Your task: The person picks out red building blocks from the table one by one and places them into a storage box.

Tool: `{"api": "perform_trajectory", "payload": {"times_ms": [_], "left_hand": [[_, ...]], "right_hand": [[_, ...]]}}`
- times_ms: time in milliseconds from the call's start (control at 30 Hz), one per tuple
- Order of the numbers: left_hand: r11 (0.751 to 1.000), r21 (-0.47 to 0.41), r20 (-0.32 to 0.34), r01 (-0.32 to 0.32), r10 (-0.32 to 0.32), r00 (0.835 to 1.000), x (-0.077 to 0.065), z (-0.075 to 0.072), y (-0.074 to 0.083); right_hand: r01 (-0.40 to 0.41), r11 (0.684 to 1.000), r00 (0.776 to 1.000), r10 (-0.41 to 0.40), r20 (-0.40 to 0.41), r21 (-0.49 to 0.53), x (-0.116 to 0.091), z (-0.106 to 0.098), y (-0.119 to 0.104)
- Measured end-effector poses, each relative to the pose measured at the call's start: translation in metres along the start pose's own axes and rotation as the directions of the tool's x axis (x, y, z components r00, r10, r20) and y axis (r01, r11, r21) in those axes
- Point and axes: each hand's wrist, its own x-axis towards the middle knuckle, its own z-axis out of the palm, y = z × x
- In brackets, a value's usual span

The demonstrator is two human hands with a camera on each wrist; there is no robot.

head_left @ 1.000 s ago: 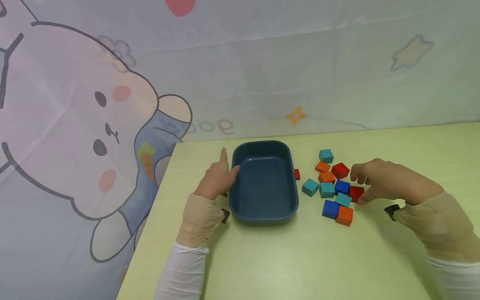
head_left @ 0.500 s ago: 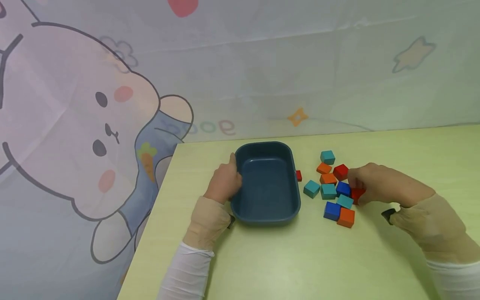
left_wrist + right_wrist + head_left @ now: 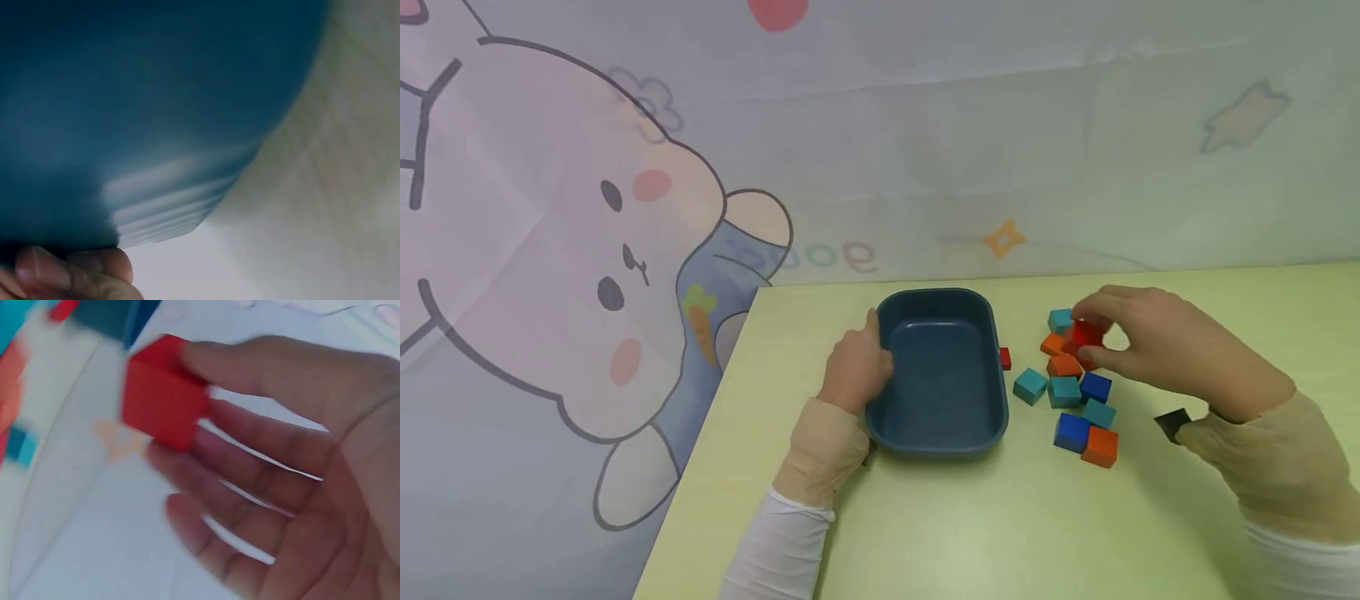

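Between thumb and fingertips, my right hand pinches a red cube, lifted above the loose blocks. In the head view this red cube overlaps another red block behind it. My left hand grips the left rim of a dark blue rectangular bin. The left wrist view has the bin's ribbed outer wall filling much of the frame, with curled fingers at its edge. Inside the bin only the bare floor shows.
Teal blocks, blue blocks and orange blocks lie loosely grouped right of the bin. One small red block sits against the bin's right wall. A printed cloth hangs behind the pale yellow table.
The right hand has taken the red cube from the group's right side and raised it up and left. My left hand has closed from a pointing pose onto the bin's rim.
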Motion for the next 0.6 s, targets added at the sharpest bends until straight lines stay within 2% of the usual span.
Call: {"api": "perform_trajectory", "payload": {"times_ms": [67,133,267,367,467,600], "left_hand": [[1.000,0.006,0.002,0.002,-0.002,1.000,-0.001,0.000,0.000],[1.000,0.013,-0.002,0.003,-0.003,1.000,-0.003,0.000,-0.001],[1.000,0.018,-0.005,0.001,-0.001,1.000,-0.006,0.002,-0.004],[1.000,0.016,-0.012,-0.003,0.003,1.000,-0.008,0.003,-0.005],[1.000,0.016,-0.024,-0.009,0.010,1.000,-0.009,0.002,-0.005],[1.000,0.007,-0.041,-0.017,0.018,0.999,-0.010,0.000,-0.004]], "right_hand": [[0.049,0.999,0.997,-0.049,-0.058,0.008,0.012,0.005,-0.015],[0.106,0.994,0.992,-0.104,-0.076,0.017,0.027,0.015,-0.029],[0.207,0.978,0.978,-0.206,-0.045,0.029,0.052,0.043,-0.055],[0.259,0.965,0.966,-0.258,-0.030,0.030,0.062,0.060,-0.066],[0.252,0.967,0.966,-0.251,-0.062,0.020,0.065,0.066,-0.066],[0.120,0.993,0.983,-0.118,-0.142,0.006,0.061,0.060,-0.050]]}}
